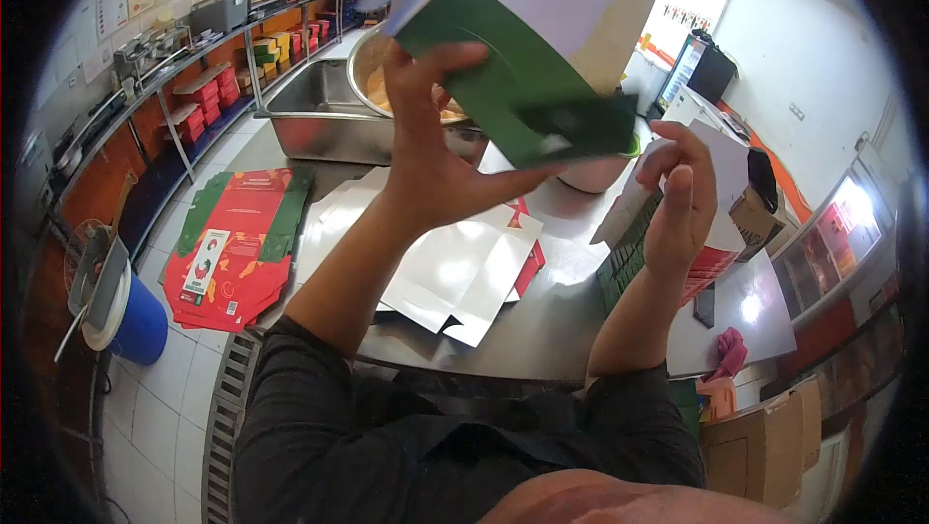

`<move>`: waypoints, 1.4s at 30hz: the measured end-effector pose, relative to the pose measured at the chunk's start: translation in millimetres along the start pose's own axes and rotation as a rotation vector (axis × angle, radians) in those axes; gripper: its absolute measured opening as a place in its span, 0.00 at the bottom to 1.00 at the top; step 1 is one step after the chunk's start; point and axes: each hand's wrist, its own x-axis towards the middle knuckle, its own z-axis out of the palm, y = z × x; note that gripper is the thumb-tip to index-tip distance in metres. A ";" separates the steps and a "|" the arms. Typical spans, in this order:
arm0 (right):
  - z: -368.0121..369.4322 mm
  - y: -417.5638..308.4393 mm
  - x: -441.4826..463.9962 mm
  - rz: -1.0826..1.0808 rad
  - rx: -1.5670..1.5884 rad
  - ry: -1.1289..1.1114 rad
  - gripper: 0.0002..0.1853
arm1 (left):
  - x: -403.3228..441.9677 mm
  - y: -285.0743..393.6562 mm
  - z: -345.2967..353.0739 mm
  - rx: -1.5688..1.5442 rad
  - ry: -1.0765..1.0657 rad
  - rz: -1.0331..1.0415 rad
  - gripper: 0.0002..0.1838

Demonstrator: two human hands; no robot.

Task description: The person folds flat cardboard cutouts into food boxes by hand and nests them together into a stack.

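Observation:
A green cardboard box piece [508, 74] with pale inner flaps is raised above the metal table, its edges blurred. My left hand [431, 137] grips its near side, thumb along the lower edge and fingers behind or at the left edge. My right hand [680, 185] is off the box piece, to its right, with its fingers partly curled and apart and nothing visible in them. Beneath my hands, flat white cardboard blanks [464, 268] lie spread on the table. To the left is a stack of red and green printed blanks [237, 248].
Beyond the table stand a steel sink [319, 118] and a large metal bowl [370, 69]. Stacked boxes [629, 248] are at the right, near a dark phone-like object [704, 306] and a pink cloth [731, 352]. A blue bucket [138, 321] stands at the left.

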 end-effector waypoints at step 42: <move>40.8 -8.4 -9.4 -0.286 0.033 0.034 0.11 | -3.3 1.0 10.3 0.358 -0.093 0.210 0.26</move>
